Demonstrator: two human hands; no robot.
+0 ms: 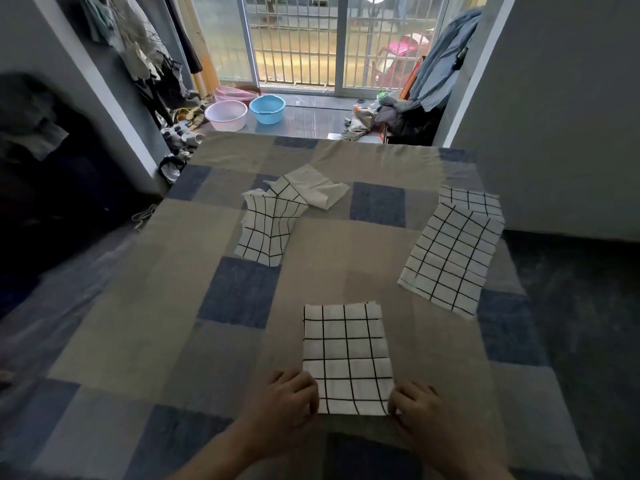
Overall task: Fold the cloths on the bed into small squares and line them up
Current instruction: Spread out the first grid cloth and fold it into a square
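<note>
A folded grid cloth [347, 358] is lying flat on the bed [138, 323] in the lower centre of the frame, a tall rectangle with black lines on white. The left hand [284, 407] is resting at its lower left corner, fingers [310, 393] curled and pinching the cloth's edge. The right hand [420, 410] is sitting at the lower right corner, its fingers [394, 405] likewise curled onto the edge, gripping it.

At the right of the frame, a larger grid cloth [450, 258] is lying spread and tilted, overlapping another grid cloth [474, 200] just above it near the bed's right side. In the upper centre, a crumpled grid cloth [266, 230] is lying loosely, touching a plain pale cloth [318, 188] beyond it.

The bed is wearing a cover of tan and blue blocks. In the upper part of the frame, a pink basin [225, 115] and a blue basin [267, 108] are standing side by side on the floor before a barred window [304, 43].
</note>
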